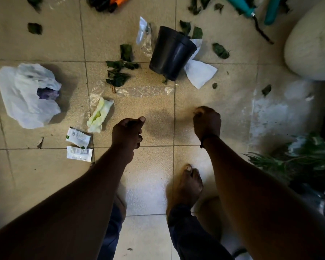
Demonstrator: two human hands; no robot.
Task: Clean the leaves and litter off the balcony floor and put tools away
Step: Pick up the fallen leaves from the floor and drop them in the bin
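While the arms are being held out over the floor:
Hands: left and right are being kept curled, nothing gripped.
Leaves: lying scattered beside the tipped pot.
Litter: bag, wrappers, tissue being left on the tiles.
Tools: lying at the top edge.

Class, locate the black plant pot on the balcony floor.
In the head view, the black plant pot lies tipped over at upper centre, partly on a white tissue, right of a leaf cluster.
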